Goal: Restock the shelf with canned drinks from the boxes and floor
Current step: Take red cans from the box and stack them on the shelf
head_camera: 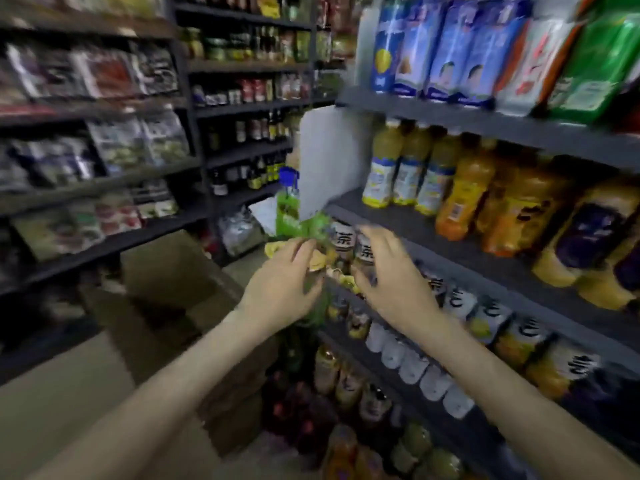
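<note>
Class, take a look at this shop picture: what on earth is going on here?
A person stands in a shop aisle at the near end of a grey metal drinks shelf. The left hand is up against a green-labelled plastic bottle with a blue cap. The right hand reaches over a row of cans with white-and-dark labels. Blur hides whether either hand grips anything. Brown cardboard boxes sit on the floor to the left.

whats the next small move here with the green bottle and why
Likely slide the green bottle, gripped by the left hand, rightward into line beside the tea-labelled drinks: it hangs just left of that row, and the right hand hovers open over them. Blur hides finer detail.
</note>
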Demonstrator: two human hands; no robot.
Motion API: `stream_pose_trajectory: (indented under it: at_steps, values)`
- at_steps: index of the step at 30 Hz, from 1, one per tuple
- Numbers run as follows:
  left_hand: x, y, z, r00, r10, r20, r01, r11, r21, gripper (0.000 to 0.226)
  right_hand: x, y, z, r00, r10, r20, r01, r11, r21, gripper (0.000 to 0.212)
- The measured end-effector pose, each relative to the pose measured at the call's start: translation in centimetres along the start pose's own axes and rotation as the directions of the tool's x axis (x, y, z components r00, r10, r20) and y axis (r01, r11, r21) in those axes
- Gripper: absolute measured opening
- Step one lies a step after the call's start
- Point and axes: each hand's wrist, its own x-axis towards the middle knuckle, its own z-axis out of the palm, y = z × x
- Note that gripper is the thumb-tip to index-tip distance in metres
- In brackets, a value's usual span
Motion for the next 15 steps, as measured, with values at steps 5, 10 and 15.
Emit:
stream_pose_trajectory:
  at_steps: [5, 10, 15]
  values:
    - [-7.3, -11.3, -1.6, 0.932, -0.337, 0.13, 0.326, 0.94, 0.104, 0.053, 3.7, -5.5, 10.2, 0.957, -0.148, 0.249, 0.114, 0.982, 0.148, 0.054]
    - [-10.6, -23.9, -2.4, 0.844, -0.484, 0.229, 0.46, 0.875, 0.154, 0.054, 8.0, -10.0, 20.6, 0.889, -0.27, 0.369, 0.188, 0.952, 0.242, 0.047]
    - [-11.0, -40.2, -0.5, 0.663, -0.609, 0.436, 0.498, 0.793, 0.35, 0.075, 15.6, -12.1, 33.4, 0.79, -0.425, 0.443, 0.367, 0.905, 0.214, 0.04]
